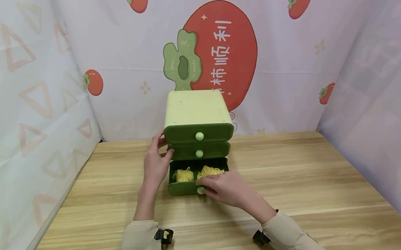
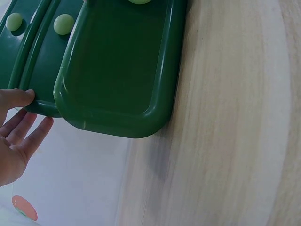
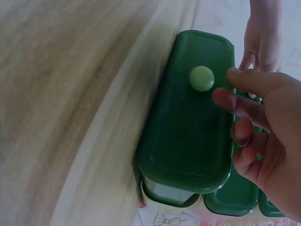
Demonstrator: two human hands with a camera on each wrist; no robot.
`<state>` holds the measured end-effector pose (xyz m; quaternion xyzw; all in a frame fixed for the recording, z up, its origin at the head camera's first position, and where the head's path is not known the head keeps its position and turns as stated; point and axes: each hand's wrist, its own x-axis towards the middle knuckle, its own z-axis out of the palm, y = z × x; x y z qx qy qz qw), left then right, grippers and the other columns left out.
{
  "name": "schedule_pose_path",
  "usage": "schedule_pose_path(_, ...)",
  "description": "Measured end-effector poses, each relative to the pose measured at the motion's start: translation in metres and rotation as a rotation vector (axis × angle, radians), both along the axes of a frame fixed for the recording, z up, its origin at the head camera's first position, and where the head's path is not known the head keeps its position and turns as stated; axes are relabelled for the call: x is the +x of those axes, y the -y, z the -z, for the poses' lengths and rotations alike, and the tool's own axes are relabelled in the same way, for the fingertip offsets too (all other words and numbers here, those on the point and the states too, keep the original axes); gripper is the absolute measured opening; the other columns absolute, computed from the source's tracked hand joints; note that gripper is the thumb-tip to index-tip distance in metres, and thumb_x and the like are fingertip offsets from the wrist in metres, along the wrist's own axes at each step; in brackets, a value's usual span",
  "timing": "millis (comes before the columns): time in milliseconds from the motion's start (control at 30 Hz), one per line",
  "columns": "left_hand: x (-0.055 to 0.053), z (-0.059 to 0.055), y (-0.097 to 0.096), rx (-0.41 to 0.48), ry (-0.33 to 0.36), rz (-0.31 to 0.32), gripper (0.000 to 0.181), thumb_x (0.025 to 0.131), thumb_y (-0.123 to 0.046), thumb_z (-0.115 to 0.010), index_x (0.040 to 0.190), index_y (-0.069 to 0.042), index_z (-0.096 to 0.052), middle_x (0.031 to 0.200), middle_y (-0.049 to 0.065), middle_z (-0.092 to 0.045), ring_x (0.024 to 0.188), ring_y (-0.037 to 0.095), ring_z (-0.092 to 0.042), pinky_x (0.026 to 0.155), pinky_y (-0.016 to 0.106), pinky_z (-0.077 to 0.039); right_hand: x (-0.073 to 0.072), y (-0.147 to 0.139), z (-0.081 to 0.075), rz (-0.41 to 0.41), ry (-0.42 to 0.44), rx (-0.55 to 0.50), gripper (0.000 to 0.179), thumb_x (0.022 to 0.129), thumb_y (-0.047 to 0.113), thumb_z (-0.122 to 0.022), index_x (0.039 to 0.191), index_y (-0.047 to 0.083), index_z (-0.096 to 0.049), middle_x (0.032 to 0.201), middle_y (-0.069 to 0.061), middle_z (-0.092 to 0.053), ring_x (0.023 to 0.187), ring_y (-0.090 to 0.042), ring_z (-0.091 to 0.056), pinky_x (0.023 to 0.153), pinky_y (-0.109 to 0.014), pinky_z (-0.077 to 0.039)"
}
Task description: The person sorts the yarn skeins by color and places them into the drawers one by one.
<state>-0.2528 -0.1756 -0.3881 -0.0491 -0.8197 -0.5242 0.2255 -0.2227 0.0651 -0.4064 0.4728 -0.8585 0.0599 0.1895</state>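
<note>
A small cabinet (image 1: 196, 106) with a pale yellow-green top and three green drawers stands on the table. Its bottom drawer (image 1: 181, 189) is pulled out, with two bundles of yellow yarn (image 1: 183, 175) inside. My left hand (image 1: 155, 161) holds the cabinet's left side, thumb at the front edge of the middle drawer (image 2: 43, 77) and fingers along the side. Over the bottom drawer's front is my right hand (image 1: 224, 187), its fingers loosely bent beside the round light-green knob (image 3: 201, 78). In the right wrist view a gap shows between fingertips and knob.
The wood-grain table (image 1: 301, 195) extends around the cabinet on both sides and in front. Behind stands a white backdrop cloth (image 1: 122, 108) printed with red persimmons, and cloth walls (image 1: 31, 97) close in the sides. The top drawer (image 1: 179, 135) is closed.
</note>
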Motion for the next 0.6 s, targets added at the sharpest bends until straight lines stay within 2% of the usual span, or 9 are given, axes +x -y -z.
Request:
schedule_pose_path(100,-0.0006,0.0003,-0.0003,0.002,0.001,0.002,0.066,0.093,-0.002,-0.066,0.151,-0.021,-0.040,0.131,0.011,-0.060,0.125,0.026,-0.057,0.092,0.042,-0.058,-0.0005,0.0015,0.0024,-0.009,0.027,0.019,0.019,0.095,0.033,-0.069,0.113,0.030,-0.072,0.097,0.017,-0.075,0.067,-0.001,-0.067,0.045,-0.017,-0.037)
schedule_pose_path(267,-0.0004,-0.0002,0.0000,0.004,0.004,0.003,0.066,0.093,-0.002,-0.066,0.151,-0.020,-0.040,0.130,0.011,-0.060,0.125,0.026,-0.057,0.092,0.043,-0.058,-0.0004,0.0030,0.0053,-0.026,0.027,0.038,0.022,0.091,0.031,-0.073,0.113,0.031,-0.073,0.085,0.015,-0.075,0.053,0.000,-0.055,0.043,-0.015,-0.025)
schedule_pose_path(433,-0.0001,-0.0002,0.0002,0.002,0.001,0.004,0.066,0.093,-0.002,-0.066,0.151,-0.020,-0.040,0.130,0.011,-0.061,0.125,0.026,-0.058,0.091,0.043,-0.058,0.0007,0.0052,0.0075,-0.015,0.052,0.065,0.020,0.092,0.027,-0.072,0.111,0.030,-0.073,0.064,0.012,-0.064,0.046,0.001,-0.037,0.042,-0.016,-0.023)
schedule_pose_path(600,-0.0003,-0.0003,0.0009,0.001,-0.001,0.002,0.065,0.093,-0.001,-0.066,0.151,-0.020,-0.041,0.130,0.012,-0.061,0.124,0.026,-0.058,0.091,0.042,-0.058,0.0016,0.0075,0.0085,0.012,0.068,0.093,0.022,0.091,0.020,-0.071,0.110,0.031,-0.074,0.061,0.011,-0.062,0.046,0.001,-0.033,0.041,-0.017,-0.022)
